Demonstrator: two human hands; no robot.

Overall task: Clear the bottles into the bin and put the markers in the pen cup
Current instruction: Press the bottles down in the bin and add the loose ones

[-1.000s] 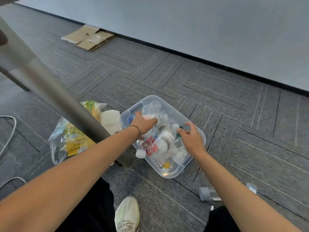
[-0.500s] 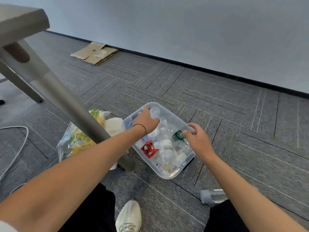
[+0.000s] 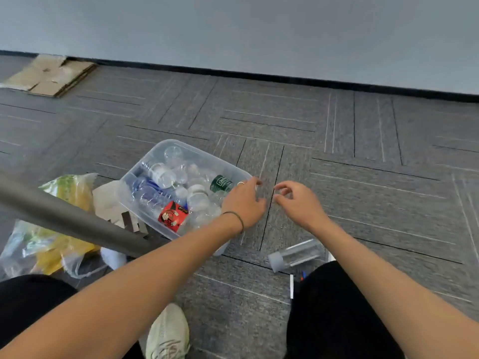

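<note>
A clear plastic bin [image 3: 184, 147] stands on the grey carpet, filled with several empty bottles, among them one with a red label [image 3: 173, 216] and one with a green label [image 3: 221, 183]. My left hand [image 3: 245, 203] hovers at the bin's right corner, fingers relaxed, holding nothing. Just right of it, my right hand [image 3: 298, 203] hangs over bare carpet with loosely curled fingers, also holding nothing. A clear bottle with a grey cap [image 3: 295, 255] lies on the floor by my right knee. Below it, a white marker [image 3: 291, 286] and coloured marker tips show at the knee's edge.
A grey metal table leg [image 3: 64, 216] slants across the left, in front of a plastic bag with yellow contents [image 3: 59, 229] and white paper [image 3: 105, 200]. Flattened cardboard [image 3: 49, 73] lies by the far wall. My pale shoe [image 3: 168, 332] is at the bottom.
Both hands have come off the bin and moved to its right corner and the carpet beside it. The view has swung, so the bin now sits left of my hands.
</note>
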